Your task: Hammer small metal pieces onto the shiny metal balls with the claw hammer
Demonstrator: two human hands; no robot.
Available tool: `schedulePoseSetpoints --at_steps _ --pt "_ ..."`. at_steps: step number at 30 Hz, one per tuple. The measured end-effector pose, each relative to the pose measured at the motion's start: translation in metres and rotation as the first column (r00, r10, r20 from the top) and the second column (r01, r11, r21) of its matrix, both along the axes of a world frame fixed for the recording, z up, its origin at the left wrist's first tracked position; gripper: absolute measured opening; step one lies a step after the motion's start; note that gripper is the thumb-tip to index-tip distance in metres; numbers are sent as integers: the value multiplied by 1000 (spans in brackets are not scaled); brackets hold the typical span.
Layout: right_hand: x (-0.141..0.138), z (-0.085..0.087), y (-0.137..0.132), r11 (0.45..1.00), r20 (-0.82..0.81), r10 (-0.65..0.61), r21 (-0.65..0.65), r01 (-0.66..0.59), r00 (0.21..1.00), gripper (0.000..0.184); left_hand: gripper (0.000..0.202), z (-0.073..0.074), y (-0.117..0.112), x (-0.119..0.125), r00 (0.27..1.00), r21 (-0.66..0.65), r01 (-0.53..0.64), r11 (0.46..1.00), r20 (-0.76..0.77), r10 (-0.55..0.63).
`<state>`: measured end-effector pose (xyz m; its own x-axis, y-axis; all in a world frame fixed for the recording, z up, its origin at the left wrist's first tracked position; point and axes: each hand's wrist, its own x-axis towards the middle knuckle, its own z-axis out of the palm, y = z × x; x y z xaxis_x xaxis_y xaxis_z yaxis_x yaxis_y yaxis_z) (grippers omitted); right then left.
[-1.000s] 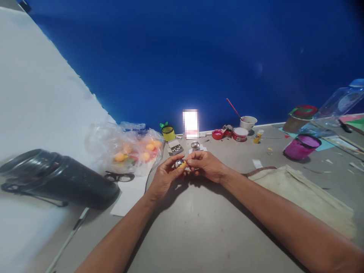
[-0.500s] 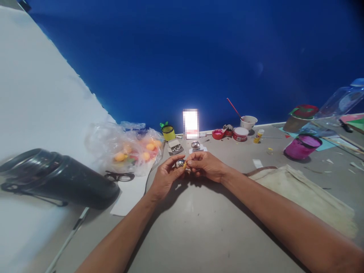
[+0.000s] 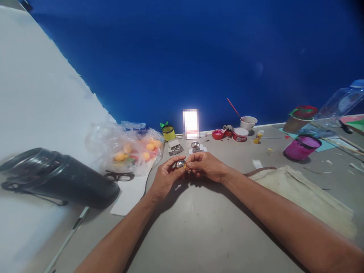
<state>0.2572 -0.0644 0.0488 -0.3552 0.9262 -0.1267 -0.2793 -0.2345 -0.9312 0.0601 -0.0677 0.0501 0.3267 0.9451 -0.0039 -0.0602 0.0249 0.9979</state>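
Over the bare near stretch of the grey table point(image 3: 196, 223), two hands meet almost fingertip to fingertip. The left hand point(image 3: 166, 175) has a shiny silver ball point(image 3: 180, 163) caught between its thumb and fingers, raised off the surface. The right hand point(image 3: 209, 165) comes in from the other side, thumb and forefinger pressed together in a pinch right at the yellow patch point(image 3: 184, 166) on the ball; whether something tiny sits between them, I can't make out from here.

To do this well, I'd say, let the left fingers be a steady cradle and leave the fine work to the right fingertips. Something so smooth and curved would probably slip under a hard squeeze, so light pressure is wiser, with the thumb kept clear of the yellow. Working low over the table would help if it dropped.

Being round, the ball shows no clear long axis. Its yellow side faces the right hand, and the mirror-like part is turned up and towards the left fingers.

Just beyond the hands lies an open little box point(image 3: 176, 148) of small shiny pieces, with a second silver ball point(image 3: 195, 145) near it. Farther back stands a white bowl point(image 3: 248, 122), before the blue wall point(image 3: 199, 57).
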Motion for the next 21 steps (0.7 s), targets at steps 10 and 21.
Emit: schedulePoseSetpoints --at_steps 10,21 --pt "1 -1 0 1000 -19 -1 11 1 1000 35 43 7 -3 3 998 30 -48 998 -30 49" --pt "-7 -4 -1 997 -92 9 81 -2 996 39 38 8 -13 11 977 155 -208 966 -21 214"
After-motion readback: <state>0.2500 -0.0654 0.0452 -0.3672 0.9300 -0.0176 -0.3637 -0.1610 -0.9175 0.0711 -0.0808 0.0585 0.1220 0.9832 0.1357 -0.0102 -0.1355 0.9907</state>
